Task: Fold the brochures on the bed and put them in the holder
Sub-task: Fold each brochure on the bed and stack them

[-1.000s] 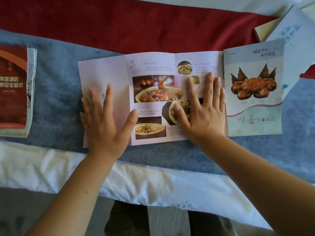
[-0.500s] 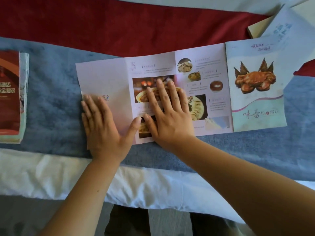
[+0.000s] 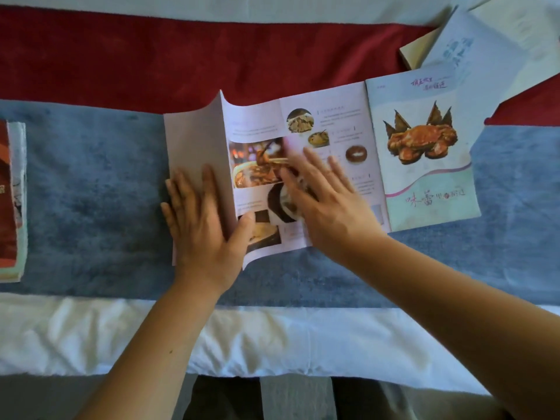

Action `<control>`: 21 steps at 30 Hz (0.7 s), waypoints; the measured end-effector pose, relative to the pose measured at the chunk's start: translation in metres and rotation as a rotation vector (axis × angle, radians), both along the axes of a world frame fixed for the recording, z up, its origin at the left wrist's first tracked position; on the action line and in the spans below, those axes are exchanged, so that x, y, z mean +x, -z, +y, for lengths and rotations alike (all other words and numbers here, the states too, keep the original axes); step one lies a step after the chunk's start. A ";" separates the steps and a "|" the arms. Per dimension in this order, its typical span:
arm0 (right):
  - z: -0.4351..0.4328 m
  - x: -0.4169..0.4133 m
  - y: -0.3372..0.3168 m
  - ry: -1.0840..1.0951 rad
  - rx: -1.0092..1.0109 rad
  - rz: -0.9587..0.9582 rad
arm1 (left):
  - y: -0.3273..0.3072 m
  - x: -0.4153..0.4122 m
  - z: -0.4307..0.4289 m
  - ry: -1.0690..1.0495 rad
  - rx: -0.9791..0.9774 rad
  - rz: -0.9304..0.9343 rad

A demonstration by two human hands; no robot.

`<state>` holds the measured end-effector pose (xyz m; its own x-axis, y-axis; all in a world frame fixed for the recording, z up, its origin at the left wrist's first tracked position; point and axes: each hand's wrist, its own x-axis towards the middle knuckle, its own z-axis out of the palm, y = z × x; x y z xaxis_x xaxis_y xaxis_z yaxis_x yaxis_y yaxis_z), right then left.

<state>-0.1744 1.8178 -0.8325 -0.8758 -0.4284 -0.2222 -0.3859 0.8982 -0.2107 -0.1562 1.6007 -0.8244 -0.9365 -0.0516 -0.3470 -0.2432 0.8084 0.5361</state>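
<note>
A food brochure (image 3: 328, 122) lies unfolded on the blue bed runner (image 3: 91, 192), its crab cover panel (image 3: 424, 147) at the right end. The plain left panel (image 3: 194, 140) is lifted and curls over to the right. My left hand (image 3: 203, 225) grips this panel at its lower edge, fingers on its back and thumb on the printed side. Blurred with motion, my right hand (image 3: 327, 201) lies flat with fingers spread on the middle panels. No holder is clearly visible.
A stack of folded red brochures (image 3: 12, 201) sits at the left edge. More pale brochures (image 3: 472, 47) and a beige object (image 3: 409, 56) lie at the top right. A red band (image 3: 151, 56) runs behind the runner, a white sheet (image 3: 272, 338) in front.
My left hand has lifted the left panel, which was flat before, and swung it rightward. My right hand slid back right on the middle panels.
</note>
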 end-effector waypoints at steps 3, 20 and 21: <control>0.037 -0.002 -0.001 0.156 0.189 0.061 | 0.003 -0.001 0.009 0.031 -0.012 0.027; 0.088 0.006 0.012 0.361 -0.109 0.088 | -0.010 -0.005 0.122 0.200 0.152 0.098; 0.096 0.010 0.011 0.427 -0.052 0.098 | -0.010 -0.004 0.128 0.209 0.138 0.100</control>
<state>-0.1647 1.9134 -0.8432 -0.9926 -0.0316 -0.1174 -0.0024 0.9705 -0.2410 -0.1606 1.7284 -0.8145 -0.9518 0.1880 -0.2423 -0.0186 0.7532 0.6576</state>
